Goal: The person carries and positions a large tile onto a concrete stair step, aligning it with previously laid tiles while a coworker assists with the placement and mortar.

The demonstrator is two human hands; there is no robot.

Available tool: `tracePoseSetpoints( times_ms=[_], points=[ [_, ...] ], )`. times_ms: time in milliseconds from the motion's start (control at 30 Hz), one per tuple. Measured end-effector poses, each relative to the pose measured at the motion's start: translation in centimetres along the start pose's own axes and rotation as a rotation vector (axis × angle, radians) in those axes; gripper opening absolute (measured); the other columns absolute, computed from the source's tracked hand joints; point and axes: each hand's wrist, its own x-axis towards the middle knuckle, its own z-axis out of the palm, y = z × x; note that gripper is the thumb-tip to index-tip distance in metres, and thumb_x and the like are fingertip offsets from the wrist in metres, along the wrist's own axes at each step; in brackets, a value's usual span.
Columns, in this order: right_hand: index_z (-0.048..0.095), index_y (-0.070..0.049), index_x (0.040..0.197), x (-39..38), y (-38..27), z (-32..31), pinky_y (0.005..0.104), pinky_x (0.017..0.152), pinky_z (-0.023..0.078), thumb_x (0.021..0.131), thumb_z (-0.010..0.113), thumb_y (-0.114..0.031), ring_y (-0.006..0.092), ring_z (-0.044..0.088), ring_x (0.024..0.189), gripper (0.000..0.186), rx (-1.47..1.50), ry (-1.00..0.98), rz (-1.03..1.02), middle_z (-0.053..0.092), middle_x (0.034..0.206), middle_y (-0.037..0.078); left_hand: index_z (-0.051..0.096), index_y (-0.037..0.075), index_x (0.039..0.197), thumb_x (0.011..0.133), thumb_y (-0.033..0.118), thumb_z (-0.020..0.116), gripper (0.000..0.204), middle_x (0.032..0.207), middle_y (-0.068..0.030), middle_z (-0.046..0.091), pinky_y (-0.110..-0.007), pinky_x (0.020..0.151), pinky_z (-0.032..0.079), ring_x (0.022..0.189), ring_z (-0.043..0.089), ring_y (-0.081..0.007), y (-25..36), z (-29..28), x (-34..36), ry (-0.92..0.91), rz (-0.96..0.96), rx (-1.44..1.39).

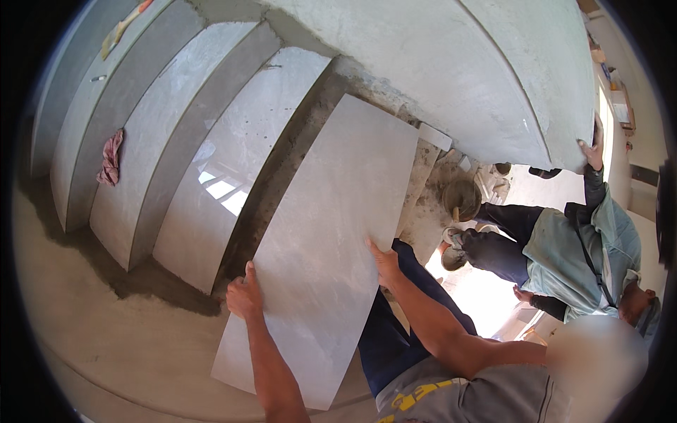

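Observation:
A large pale grey tile slab lies slanted between my two hands. My left hand is closed on its left long edge, thumb on the top face. Closed on the opposite edge is my right hand, its thumb also on top; the fingers of both hands are partly hidden. Beside the slab's left edge runs a dark, rough strip. Beyond that strip are grey steps with smooth faces, one carrying bright reflections. A crumpled pinkish cloth hangs over one of the steps.
A brush lies on a step at the upper left. A dark bucket stands amid rubble right of the slab. Another person in a pale jacket has a hand on the edge of the smooth wall. Dark blue trousers show below my right arm.

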Motion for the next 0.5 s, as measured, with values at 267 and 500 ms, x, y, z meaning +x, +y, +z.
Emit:
tracePoseSetpoints(
  times_ms=[267, 500],
  points=[
    [0.055, -0.005, 0.142, -6.5, 0.0, -1.8, 0.0458, 0.113, 0.036, 0.082, 0.086, -0.041, 0.0237, 0.047, 0.136, 0.077, 0.055, 0.013, 0.124, 0.054, 0.146, 0.01, 0.079, 0.002, 0.098, 0.087, 0.073, 0.058, 0.075, 0.096, -0.0193, 0.075, -0.048, 0.083, 0.056, 0.094, 0.072, -0.0363, 1.8, -9.2, -4.4, -0.031, 0.058, 0.132],
    [0.055, -0.006, 0.14, -11.5, -1.5, -3.0, 0.0516, 0.106, 0.046, 0.08, 0.087, -0.044, 0.0287, 0.056, 0.127, 0.078, 0.057, 0.115, 0.172, 0.06, 0.138, 0.013, 0.077, 0.001, 0.104, 0.087, 0.073, 0.057, 0.077, 0.103, -0.0191, 0.075, -0.048, 0.087, 0.054, 0.099, 0.072, -0.0348, 4.0, -13.6, -6.5, 0.004, 0.205, 0.202]
  ],
)
